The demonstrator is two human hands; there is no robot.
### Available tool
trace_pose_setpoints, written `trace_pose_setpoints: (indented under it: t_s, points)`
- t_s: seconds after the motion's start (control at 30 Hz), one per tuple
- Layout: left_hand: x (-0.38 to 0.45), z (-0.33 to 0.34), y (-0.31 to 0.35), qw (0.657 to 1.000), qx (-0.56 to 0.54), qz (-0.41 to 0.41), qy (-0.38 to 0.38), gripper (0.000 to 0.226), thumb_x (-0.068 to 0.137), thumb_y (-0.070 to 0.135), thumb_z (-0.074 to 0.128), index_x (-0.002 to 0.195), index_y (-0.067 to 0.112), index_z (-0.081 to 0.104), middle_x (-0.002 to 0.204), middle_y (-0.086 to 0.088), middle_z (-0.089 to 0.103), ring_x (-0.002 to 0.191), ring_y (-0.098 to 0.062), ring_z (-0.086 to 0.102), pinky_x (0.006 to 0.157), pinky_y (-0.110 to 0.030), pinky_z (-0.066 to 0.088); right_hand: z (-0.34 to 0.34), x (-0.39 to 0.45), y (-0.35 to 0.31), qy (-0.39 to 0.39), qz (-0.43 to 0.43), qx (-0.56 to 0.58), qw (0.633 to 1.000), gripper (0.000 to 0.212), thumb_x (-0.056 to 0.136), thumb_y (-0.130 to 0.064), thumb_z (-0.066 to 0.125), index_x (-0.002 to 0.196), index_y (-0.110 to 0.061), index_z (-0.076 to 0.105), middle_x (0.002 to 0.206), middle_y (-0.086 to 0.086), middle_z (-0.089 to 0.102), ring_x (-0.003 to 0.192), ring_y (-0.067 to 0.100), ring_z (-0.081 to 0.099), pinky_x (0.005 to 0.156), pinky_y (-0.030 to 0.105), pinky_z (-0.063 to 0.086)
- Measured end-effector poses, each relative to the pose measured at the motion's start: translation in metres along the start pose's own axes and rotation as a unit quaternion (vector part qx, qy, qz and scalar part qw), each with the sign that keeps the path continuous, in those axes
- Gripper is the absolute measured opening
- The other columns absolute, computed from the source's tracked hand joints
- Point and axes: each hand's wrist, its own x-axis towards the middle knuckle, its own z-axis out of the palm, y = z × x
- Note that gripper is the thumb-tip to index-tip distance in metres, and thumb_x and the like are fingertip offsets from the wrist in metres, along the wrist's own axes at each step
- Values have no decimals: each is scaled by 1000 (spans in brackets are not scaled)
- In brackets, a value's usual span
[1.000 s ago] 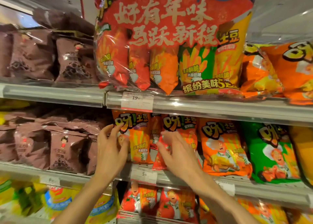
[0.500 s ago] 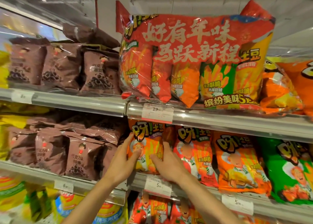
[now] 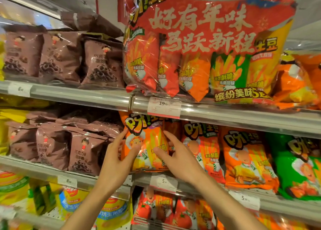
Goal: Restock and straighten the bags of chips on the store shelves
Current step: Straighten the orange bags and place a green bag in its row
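- Both forearms reach up from bottom of frame, converging on one orange bag (image 3: 145, 148) at the left end of the middle shelf (image 3: 243, 123).
- Left hand (image 3: 118, 160): palm toward the shelf, fingers extended up along the bag's left edge, index tip near the logo, thumb laid across the lower front. Fingers mostly straight, lying on the bag more than wrapping it.
- Right hand (image 3: 180, 158): on the bag's right side, index pointing up and left along the edge, thumb pressed on the front near the text. Other fingers go behind or beside the bag; can't tell how far they curl.
- So the bag is bracketed between the two hands, upright, bottom at the shelf lip just above the price tag (image 3: 164, 182).
- Just right of it: red-orange bag (image 3: 203, 151), touching or overlapping; then another orange one (image 3: 246, 158), then a green bag (image 3: 298, 169).
- Left of it: brown bags (image 3: 83, 153), leaning, some lying flat on top of the row.
- Top shelf: big multipack (image 3: 208, 47) directly above the hands, more brown bags (image 3: 102, 63) to its left.
- Bottom shelf: tomato-print bags (image 3: 156, 210) under the hands, yellow bags (image 3: 111, 210) to the left, blurred.
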Motion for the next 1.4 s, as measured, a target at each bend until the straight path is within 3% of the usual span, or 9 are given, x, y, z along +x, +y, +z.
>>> trace_pose_setpoints:
  t_s: [0.1, 0.23, 0.43, 0.63, 0.77, 0.83, 1.03, 1.27, 1.4]
  points:
    - [-13, 16, 6, 1000, -17, -8, 7, 59, 84, 51, 67, 137, 56, 42, 133, 26, 51, 122, 10, 48, 88, -12, 41, -11, -17, 10, 2, 0, 12, 1000, 71, 85, -67, 58, 147, -53, 25, 136, -21, 52, 78, -3, 48, 87, 28, 50]
    - [-33, 49, 15, 999, -51, -18, -5, 57, 86, 49, 67, 137, 56, 42, 136, 28, 48, 118, 21, 42, 88, -11, 38, -35, -42, 30, 23, 6, 20, 1000, 74, 80, -75, 57, 145, -58, 25, 139, -20, 54, 112, 5, 61, 100, 38, 52]
    - [-66, 113, 50, 997, -67, -40, -19, 56, 86, 52, 62, 139, 50, 43, 127, 30, 49, 113, 15, 48, 83, -12, 41, -99, -91, 58, 54, 24, -25, 998, 74, 83, -70, 58, 148, -53, 26, 137, -18, 53, 95, 0, 53, 90, 26, 48]
    - [-98, 198, 88, 997, -64, -23, -32, 56, 83, 52, 65, 136, 50, 47, 137, 27, 48, 124, 9, 45, 100, -22, 38, -174, -142, 104, 74, 37, -40, 996, 75, 80, -76, 56, 146, -55, 26, 137, -23, 54, 107, -2, 57, 99, 35, 51]
    - [-117, 255, 109, 996, -62, -16, -60, 56, 83, 52, 66, 136, 50, 47, 141, 23, 49, 131, 9, 40, 112, -35, 37, -221, -178, 133, 85, 53, -69, 993, 73, 85, -71, 53, 148, -53, 22, 131, -28, 47, 81, -15, 43, 79, 21, 43]
    - [-123, 276, 117, 996, -64, -16, -65, 57, 83, 51, 66, 136, 48, 48, 140, 24, 48, 130, 11, 40, 114, -36, 36, -237, -189, 144, 82, 67, -71, 992, 75, 84, -74, 50, 150, -52, 20, 142, -31, 37, 93, -16, 41, 94, 27, 45]
    - [-123, 290, 117, 997, -41, 5, -59, 54, 86, 52, 65, 136, 49, 47, 139, 27, 46, 132, 6, 40, 115, -39, 34, -265, -183, 175, 194, 108, -147, 964, 66, 96, -60, 44, 151, -25, 33, 147, -1, 41, 135, 17, 39, 110, 32, 33]
    - [-111, 267, 107, 999, -35, 6, -39, 66, 75, 74, 62, 136, 54, 45, 138, 25, 45, 127, 12, 40, 106, -30, 34, -243, -149, 193, 190, 204, -232, 932, 94, 86, -76, 41, 156, -22, 10, 161, 18, 13, 147, 34, 19, 115, 46, 29]
    - [-107, 253, 102, 999, -32, -3, -35, 57, 83, 62, 65, 135, 53, 45, 140, 24, 44, 130, 2, 42, 110, -34, 34, -236, -142, 191, 196, 222, -231, 927, 102, 78, -82, 44, 155, -23, 14, 160, 18, 11, 147, 36, 19, 113, 51, 32]
